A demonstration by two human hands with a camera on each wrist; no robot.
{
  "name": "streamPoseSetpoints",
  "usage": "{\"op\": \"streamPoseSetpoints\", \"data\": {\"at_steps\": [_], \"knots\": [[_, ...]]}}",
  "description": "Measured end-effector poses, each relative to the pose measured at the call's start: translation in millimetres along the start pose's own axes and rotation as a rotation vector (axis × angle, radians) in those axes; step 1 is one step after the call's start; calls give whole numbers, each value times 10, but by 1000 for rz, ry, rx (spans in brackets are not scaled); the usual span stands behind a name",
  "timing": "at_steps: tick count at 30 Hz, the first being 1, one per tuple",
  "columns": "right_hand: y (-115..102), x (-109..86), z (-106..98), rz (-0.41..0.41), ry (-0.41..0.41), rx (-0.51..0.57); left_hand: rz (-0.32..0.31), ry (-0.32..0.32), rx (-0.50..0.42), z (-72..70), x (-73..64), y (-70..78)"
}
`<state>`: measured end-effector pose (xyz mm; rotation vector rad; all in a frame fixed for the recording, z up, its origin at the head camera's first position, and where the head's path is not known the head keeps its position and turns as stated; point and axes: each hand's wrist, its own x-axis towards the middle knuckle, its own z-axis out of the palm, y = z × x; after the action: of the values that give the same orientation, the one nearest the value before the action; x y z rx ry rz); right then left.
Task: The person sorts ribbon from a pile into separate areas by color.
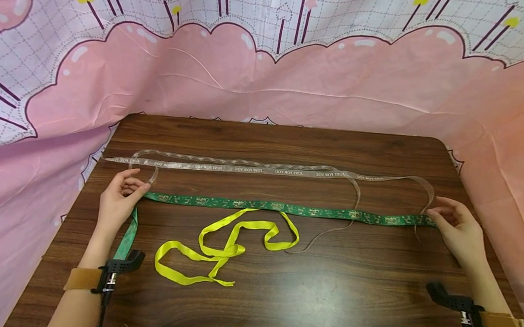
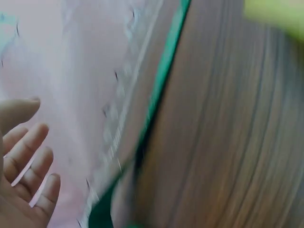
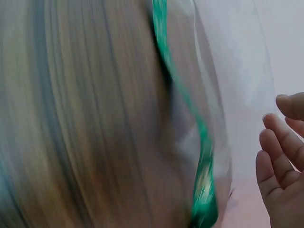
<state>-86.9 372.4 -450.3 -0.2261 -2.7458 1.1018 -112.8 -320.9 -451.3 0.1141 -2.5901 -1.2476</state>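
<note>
While each hand's (image 1: 119, 200) (image 1: 459, 232) grip hangs loose near the green ribbon's (image 1: 264, 206) ends, bare table (image 1: 317, 289) lies nearside

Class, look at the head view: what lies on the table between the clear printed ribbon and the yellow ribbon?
The green ribbon lies between the clear ribbon and the yellow ribbon, running across the table; the head view shows it.

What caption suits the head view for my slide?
Two hands stretch a green ribbon across a wooden table.
</note>
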Motion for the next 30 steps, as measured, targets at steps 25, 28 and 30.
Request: {"op": "streamPoseSetpoints", "data": {"at_steps": [25,28,30], "knots": [[-1393,-552,1568,-930,-316,-168,230,-525,43,1042,-827,800],[-1421,-590,1620,-947,-326,-223,250,-524,41,1106,-900,791],[-1430,-603,1641,-954,-328,-261,273,-522,54,1133,-940,788]]}}
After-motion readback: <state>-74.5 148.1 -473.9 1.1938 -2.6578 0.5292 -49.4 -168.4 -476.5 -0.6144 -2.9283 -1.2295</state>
